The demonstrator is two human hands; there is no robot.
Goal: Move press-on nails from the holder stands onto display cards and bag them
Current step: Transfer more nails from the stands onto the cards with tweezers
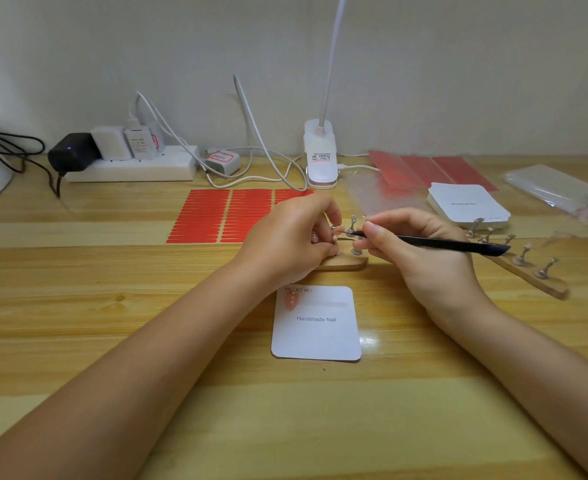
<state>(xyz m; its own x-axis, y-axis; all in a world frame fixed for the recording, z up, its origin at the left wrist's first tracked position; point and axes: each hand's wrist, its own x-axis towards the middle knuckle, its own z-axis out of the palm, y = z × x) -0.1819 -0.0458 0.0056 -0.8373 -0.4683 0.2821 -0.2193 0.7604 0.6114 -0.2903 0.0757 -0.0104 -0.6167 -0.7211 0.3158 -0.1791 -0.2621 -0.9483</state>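
While a white display card (316,323) printed "Handmade Nail" lies nearest me on the desk (112,341), one pink nail (290,299) sits at its top left corner. Just beyond, my left hand (292,237) curls its grip around a metal post on the near wooden holder stand (342,262). My right hand (413,247) pinches black tweezers (431,242), tips at that post. A second holder stand (527,271) lies right; farther off, red adhesive tab sheets (223,216), a card stack (467,206), clear bags (559,192).
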